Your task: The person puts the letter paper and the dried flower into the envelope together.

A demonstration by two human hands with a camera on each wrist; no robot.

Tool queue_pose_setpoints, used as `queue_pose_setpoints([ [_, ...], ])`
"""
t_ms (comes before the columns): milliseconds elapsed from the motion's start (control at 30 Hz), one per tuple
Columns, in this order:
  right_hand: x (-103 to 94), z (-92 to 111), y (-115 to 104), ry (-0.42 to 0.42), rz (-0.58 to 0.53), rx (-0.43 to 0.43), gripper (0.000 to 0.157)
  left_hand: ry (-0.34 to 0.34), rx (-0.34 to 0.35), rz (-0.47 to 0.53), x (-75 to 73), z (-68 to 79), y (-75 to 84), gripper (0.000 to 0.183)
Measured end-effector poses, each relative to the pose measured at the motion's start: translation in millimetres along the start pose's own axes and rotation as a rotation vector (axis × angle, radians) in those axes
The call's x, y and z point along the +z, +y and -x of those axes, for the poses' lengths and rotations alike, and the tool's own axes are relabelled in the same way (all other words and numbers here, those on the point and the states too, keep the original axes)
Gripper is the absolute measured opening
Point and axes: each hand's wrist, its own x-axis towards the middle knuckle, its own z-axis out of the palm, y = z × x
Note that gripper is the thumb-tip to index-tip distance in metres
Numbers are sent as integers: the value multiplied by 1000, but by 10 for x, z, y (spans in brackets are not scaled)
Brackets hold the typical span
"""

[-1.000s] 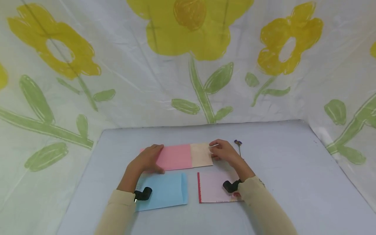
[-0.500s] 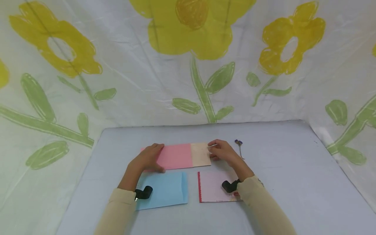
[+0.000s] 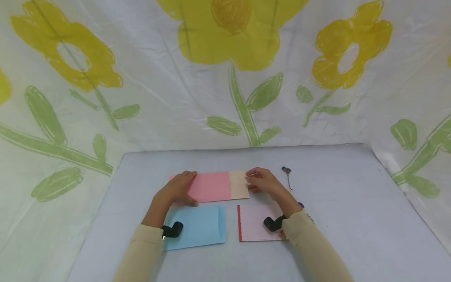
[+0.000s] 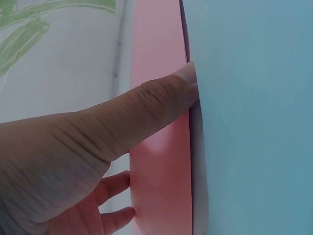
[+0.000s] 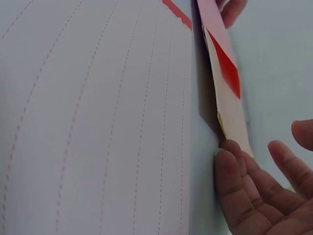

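Head view: A pink rectangular paper envelope (image 3: 211,186) lies on the pale worktop (image 3: 352,196), its long axis running left to right. A cream paper card (image 3: 239,185) extends from its right end, in line with that axis and immediately left of the right grip (image 3: 267,182), the hand nearer to it.

Left wrist view: The left grip (image 4: 73,156) holds the envelope, thumb at the near long edge, fingers at the far.

Right wrist view: The right fingertips touch the card's free end; pinching or merely pressing, cannot be determined.
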Motion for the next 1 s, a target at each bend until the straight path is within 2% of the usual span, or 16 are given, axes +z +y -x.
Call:
queue_pose_setpoints([
  [600,36,17,-22,-88,-118,14,33,-12,-11,15,-32,-2,23,103],
  [1000,77,37,-30,-123,-167,-11,33,-13,28,1,-80,22,72,100],
])
